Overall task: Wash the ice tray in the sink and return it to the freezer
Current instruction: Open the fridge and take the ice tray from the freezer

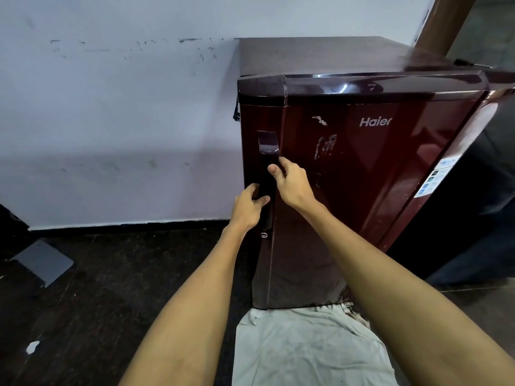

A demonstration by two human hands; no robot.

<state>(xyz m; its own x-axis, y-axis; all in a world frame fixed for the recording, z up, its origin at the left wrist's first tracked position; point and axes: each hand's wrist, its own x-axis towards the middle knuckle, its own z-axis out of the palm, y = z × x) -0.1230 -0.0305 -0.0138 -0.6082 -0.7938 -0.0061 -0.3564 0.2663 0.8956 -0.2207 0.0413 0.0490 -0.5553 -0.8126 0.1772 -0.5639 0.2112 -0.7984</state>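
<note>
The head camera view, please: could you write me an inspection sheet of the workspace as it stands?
Surface: dark speckled floor; crumpled white cloth lies in front of the fridge.
Job's things: glossy maroon single-door fridge, door shut; ice tray not in view.
Clutter: grey flat sheet and a white scrap on the floor.
Grippers: left hand grips the dark vertical door handle low down; right hand holds it higher up.
Cables: nothing seen.
Surroundings: scuffed white wall to the left; brown post behind the fridge.
</note>
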